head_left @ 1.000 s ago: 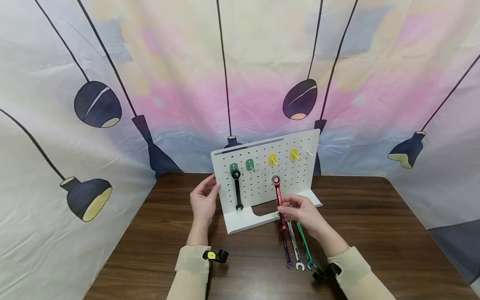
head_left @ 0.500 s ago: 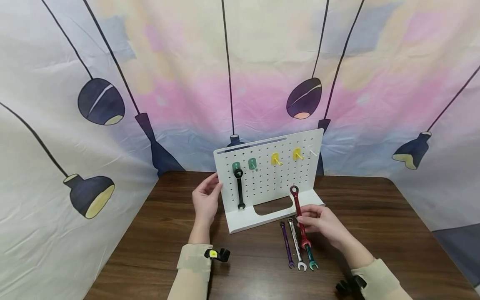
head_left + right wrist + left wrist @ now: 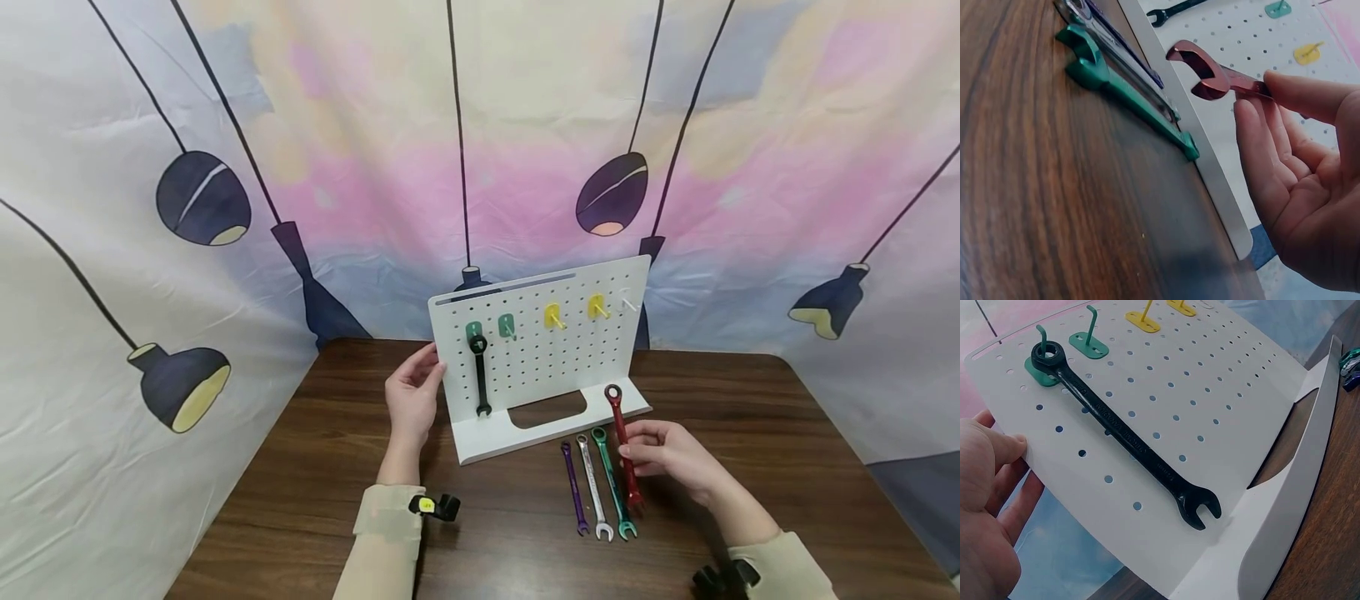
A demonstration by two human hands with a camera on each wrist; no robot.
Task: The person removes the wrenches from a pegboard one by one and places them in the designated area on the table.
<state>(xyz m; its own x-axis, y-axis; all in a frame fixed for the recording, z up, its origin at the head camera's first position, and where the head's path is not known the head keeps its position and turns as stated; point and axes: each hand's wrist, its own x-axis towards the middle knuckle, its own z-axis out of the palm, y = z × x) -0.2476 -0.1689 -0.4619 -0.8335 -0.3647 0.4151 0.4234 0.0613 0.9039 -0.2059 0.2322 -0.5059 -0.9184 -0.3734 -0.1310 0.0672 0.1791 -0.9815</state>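
Note:
My left hand (image 3: 412, 392) pinches the left edge of a white pegboard stand (image 3: 540, 354), thumb in front and fingers behind, as the left wrist view shows. A black combination wrench (image 3: 1122, 434) hangs by its ring end from the leftmost green hook (image 3: 1041, 372). Between thumb and fingers of my right hand (image 3: 671, 458) is a red combination wrench (image 3: 622, 442), ring end up and open jaw down. Left of it on the table lie a green wrench (image 3: 613, 483), a silver wrench (image 3: 594, 487) and a purple wrench (image 3: 575, 490), side by side.
Further hooks line the pegboard: another green hook (image 3: 507, 326), two yellow ones including one yellow hook (image 3: 553, 317), and a clear hook (image 3: 627, 300) at far right. The stand's base has a cutout. A dark wooden table (image 3: 315, 500) meets a patterned cloth backdrop (image 3: 360, 167) behind.
My right hand has carried the red wrench right and toward me, from in front of the pegboard to beside the green wrench. The left hand keeps its grip on the board's edge.

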